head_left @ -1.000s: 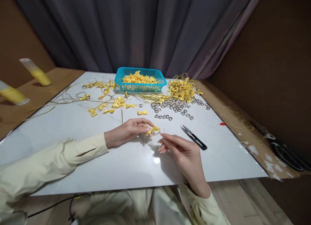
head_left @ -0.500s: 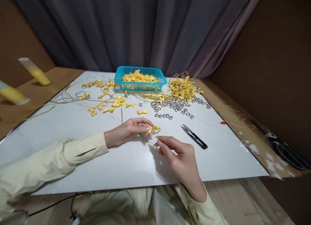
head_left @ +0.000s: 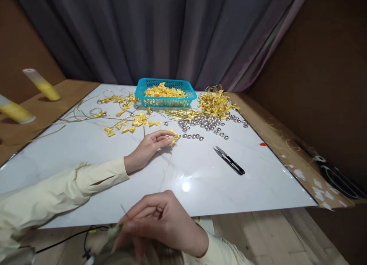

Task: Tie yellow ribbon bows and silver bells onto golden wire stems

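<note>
My left hand (head_left: 149,146) lies on the white table top (head_left: 200,177) and pinches a small yellow ribbon bow (head_left: 173,136) between thumb and fingertips, close to another loose bow. My right hand (head_left: 160,219) is at the near table edge, close to my body, with its fingers curled; a thin gold thread (head_left: 124,209) seems to run from its fingertips, but what it grips is hard to make out. A small black thread snipper (head_left: 229,161) lies on the table to the right of both hands.
A blue basket (head_left: 164,93) of yellow bows stands at the back. Beside it lie a heap of bows with gold cord (head_left: 215,102), several silver beads (head_left: 206,125) and scattered bows (head_left: 126,121). Yellow spools (head_left: 41,83) stand left; black scissors (head_left: 335,177) lie right.
My right hand has drawn back from the bow to the near table edge. My left hand has slid the bow forward, away from me, toward the beads.
</note>
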### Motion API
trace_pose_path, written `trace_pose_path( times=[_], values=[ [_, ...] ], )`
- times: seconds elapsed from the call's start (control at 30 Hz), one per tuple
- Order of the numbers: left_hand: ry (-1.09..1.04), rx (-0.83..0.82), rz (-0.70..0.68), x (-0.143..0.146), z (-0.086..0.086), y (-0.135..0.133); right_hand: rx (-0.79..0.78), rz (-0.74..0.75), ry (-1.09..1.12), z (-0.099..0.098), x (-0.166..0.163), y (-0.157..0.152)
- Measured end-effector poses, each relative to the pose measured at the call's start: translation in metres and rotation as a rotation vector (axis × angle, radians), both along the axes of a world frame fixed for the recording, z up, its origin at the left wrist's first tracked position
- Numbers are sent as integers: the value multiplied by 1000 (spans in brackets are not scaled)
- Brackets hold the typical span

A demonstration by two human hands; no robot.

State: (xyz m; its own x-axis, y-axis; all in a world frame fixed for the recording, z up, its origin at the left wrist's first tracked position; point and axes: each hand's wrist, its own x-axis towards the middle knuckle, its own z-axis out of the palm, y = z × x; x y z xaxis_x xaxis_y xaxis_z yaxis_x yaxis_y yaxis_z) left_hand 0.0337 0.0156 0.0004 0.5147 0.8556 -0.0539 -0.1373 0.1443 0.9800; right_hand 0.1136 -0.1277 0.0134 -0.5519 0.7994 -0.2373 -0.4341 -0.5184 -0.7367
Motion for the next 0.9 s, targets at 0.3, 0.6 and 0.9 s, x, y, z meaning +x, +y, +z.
trace_pose_path(
  times=[0.3,0.6,0.9],
  values=[
    [-40,-101,-12,-1,4,-1,240,-168,-166,7,8,6],
    [-102,-216,-249,-1,7,-5,736,-583,-1212,25,88,17],
    [-90,-193,-356,-2,9,-8,753,-455,-1288,19,93,20]
  ],
)
